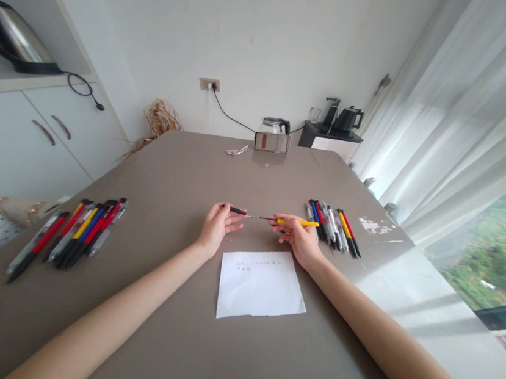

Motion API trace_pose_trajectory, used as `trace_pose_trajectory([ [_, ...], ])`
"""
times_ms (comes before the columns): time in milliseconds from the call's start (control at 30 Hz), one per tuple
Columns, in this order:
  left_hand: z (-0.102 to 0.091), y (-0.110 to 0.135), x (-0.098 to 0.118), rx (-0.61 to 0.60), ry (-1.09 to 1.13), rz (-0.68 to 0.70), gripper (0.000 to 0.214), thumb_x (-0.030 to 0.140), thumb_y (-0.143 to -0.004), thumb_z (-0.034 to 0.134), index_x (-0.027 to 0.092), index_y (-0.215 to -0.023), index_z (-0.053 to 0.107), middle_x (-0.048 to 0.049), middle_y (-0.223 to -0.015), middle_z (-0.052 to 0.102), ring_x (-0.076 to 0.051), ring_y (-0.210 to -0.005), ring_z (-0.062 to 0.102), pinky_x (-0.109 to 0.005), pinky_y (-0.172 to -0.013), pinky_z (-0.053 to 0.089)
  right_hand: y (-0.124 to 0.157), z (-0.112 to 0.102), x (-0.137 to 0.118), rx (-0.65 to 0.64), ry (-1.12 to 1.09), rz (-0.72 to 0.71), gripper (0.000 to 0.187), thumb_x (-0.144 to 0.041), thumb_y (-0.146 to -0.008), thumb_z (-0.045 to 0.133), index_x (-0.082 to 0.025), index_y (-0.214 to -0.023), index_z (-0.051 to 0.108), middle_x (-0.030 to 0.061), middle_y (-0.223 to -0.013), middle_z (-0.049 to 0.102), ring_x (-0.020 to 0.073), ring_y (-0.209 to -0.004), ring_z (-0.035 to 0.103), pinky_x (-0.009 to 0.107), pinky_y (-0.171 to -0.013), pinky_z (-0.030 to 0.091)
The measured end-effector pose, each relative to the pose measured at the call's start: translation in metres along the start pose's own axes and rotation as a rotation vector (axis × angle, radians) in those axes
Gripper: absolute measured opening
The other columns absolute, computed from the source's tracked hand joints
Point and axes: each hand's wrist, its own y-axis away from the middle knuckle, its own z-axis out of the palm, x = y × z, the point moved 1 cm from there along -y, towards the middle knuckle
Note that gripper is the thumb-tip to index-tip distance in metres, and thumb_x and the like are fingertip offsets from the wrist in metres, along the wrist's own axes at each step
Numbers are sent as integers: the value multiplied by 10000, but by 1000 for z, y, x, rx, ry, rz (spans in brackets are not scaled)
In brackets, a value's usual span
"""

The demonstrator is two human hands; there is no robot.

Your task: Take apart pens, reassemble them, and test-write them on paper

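Note:
Between my hands, above the table, is a pen taken apart. My left hand (217, 229) pinches its black grip section (237, 210). My right hand (299, 237) has its fingers around the yellow pen barrel (309, 223). A thin refill (262, 218) spans the space from the barrel towards the grip section; whether its tip sits inside the black part I cannot tell. Just below the hands lies a white sheet of paper (261, 289) with a few small handwritten marks near its top.
Several pens (77, 232) lie in a row at the left, and another row of pens (334, 227) lies right of my right hand. At the table's far edge stands a glass pot on a metal warmer (272, 141), beside a crumpled wrapper (237, 150).

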Motion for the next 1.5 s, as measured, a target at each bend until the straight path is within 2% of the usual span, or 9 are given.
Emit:
trace_pose_trajectory([
  [100,1,0,0,16,-13,3,178,357,-845,361,180,-856,362,-91,-896,635,-156,-810,623,-333,-722,494,0,0,0,2,4,1,259,-304,-716,500,-147,-875,630,111,-878,657,161,-725,611,200,-473,434],
  [200,0,-2,-3,80,-122,63,217,397,-843,341,184,-880,360,-72,-850,629,-135,-743,621,-301,-661,503,0,0,-1,18,19,5,260,-297,-711,493,-145,-872,629,110,-874,656,161,-719,609,199,-465,431],
  [367,-6,-2,-3,82,-605,237,330,481,-787,407,175,-900,455,-12,-668,589,-104,-525,547,-203,-458,416,2,3,-1,69,71,-52,266,-328,-720,504,-144,-866,628,100,-859,651,165,-733,597,200,-457,435],
  [533,-8,0,4,-12,-1087,395,353,468,-801,388,174,-900,556,-4,-594,577,-113,-502,505,-221,-507,357,6,7,-2,63,187,-124,295,-374,-735,509,-151,-881,634,91,-874,637,186,-785,584,218,-455,453],
  [700,-5,-2,-2,-50,-1340,416,380,454,-794,414,182,-1021,551,-20,-607,585,-152,-554,528,-242,-546,344,6,6,-1,70,180,-104,308,-391,-733,508,-153,-882,635,88,-874,640,189,-792,585,216,-454,459],
  [867,-4,-1,-4,-74,-1401,435,401,432,-819,374,183,-1102,511,-27,-645,568,-162,-596,529,-256,-577,367,4,6,-2,77,164,-102,300,-386,-731,509,-154,-872,636,90,-872,639,185,-779,588,210,-447,452],
  [1067,2,5,3,-184,-1308,616,322,305,-829,401,266,-1133,501,-33,-899,509,-127,-734,509,-249,-671,404,6,8,-5,62,168,-86,287,-369,-732,501,-158,-868,639,86,-869,643,177,-764,586,213,-452,453],
  [1167,6,8,4,-223,-1341,711,294,264,-838,392,274,-1092,541,-33,-912,495,-133,-803,497,-253,-714,399,8,9,-6,41,177,-87,284,-361,-728,502,-155,-864,642,86,-866,646,179,-757,587,217,-453,453],
  [1500,3,9,6,-90,-1393,703,236,271,-846,385,240,-918,608,-25,-856,551,-138,-782,514,-246,-686,385,5,6,-2,90,134,-107,286,-364,-715,501,-145,-840,637,90,-819,647,171,-727,587,210,-441,428],
])
